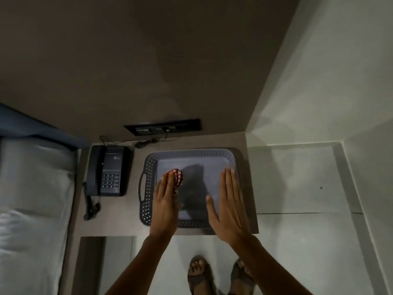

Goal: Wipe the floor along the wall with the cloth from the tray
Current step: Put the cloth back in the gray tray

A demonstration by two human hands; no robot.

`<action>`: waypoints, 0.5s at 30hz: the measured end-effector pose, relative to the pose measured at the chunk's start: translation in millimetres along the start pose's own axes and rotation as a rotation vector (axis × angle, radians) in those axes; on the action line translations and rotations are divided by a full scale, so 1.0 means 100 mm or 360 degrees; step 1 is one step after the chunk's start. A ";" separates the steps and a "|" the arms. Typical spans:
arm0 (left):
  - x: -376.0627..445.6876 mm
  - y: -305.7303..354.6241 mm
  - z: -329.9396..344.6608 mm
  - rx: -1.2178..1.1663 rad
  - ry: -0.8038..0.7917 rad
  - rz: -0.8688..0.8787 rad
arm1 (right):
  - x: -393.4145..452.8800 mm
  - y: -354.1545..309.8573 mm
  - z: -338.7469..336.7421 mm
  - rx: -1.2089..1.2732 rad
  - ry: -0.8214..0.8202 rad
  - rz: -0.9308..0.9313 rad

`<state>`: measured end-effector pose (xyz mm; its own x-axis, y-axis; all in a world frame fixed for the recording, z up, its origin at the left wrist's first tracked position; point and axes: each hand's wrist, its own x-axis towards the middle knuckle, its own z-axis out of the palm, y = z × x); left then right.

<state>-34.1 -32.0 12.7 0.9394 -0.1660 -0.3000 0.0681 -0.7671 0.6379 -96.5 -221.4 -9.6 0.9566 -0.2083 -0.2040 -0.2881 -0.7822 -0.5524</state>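
A grey perforated tray (148, 167) with side handles sits on a brown bedside table. Inside it lies a dark cloth (194, 188), crumpled near the tray's middle, and a small red-and-white chequered ball-like object (177, 176) at its left. My left hand (164, 207) reaches flat over the tray's left part, fingertips touching or just over the chequered object. My right hand (228, 206) hovers flat over the tray's right part, fingers together, holding nothing. The cloth lies between the two hands, untouched as far as I can tell.
A black desk telephone (108, 170) stands left of the tray, its cord running to a dark wall socket panel (163, 127). A bed with white sheets (32, 199) lies at the left. White floor (297, 241) and wall lie to the right. My sandalled feet (221, 275) stand below.
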 end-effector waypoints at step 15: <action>0.64 -1.00 0.57 0.0859 -0.0427 0.0061 | 0.56 0.37 1.06 -0.0411 -0.0235 -0.0059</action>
<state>0.2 -1.5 -110.3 0.8154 -0.2967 -0.4971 -0.2104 -0.9518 0.2231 -58.2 -200.2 -126.9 0.9439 -0.1038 -0.3133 -0.2141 -0.9151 -0.3416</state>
